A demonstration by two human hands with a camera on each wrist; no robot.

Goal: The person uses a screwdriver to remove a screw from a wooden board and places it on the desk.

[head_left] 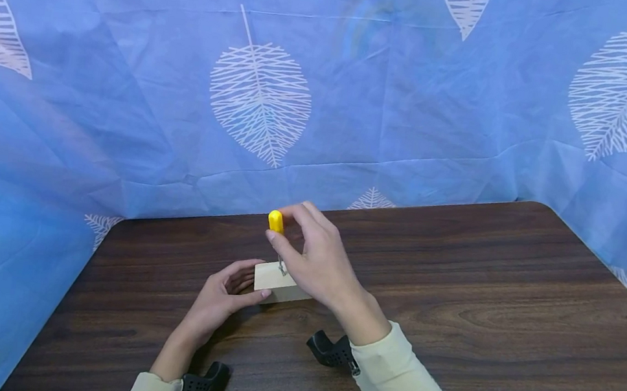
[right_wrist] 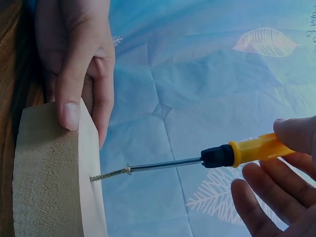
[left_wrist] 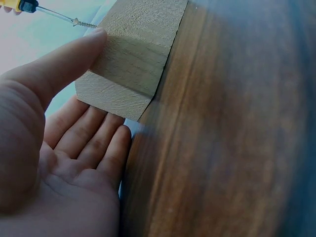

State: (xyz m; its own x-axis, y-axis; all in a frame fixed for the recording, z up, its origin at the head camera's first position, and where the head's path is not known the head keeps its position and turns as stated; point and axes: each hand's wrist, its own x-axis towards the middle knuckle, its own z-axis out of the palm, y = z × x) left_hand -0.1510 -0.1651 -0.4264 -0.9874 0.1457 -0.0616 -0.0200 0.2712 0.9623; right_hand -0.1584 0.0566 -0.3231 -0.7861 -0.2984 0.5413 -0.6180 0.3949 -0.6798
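A pale wooden block (head_left: 285, 294) lies on the table, its left end held by my left hand (head_left: 216, 301), with the thumb on the near side and fingers at the far side. My right hand (head_left: 324, 261) pinches the yellow handle of a screwdriver (head_left: 276, 221) above the block. In the right wrist view, the screwdriver's metal shaft (right_wrist: 168, 165) meets the head of a screw (right_wrist: 109, 175). The screw's tip is in the block's upper face, and most of its thread shows outside the wood. It leans slightly out of line with the shaft.
The dark wood-grain table (head_left: 482, 307) extends to both sides of the hands. Behind it hangs a blue cloth (head_left: 359, 110) with white leaf prints, also along the left and right sides. Black wrist-worn devices (head_left: 207, 379) jut from both sleeves.
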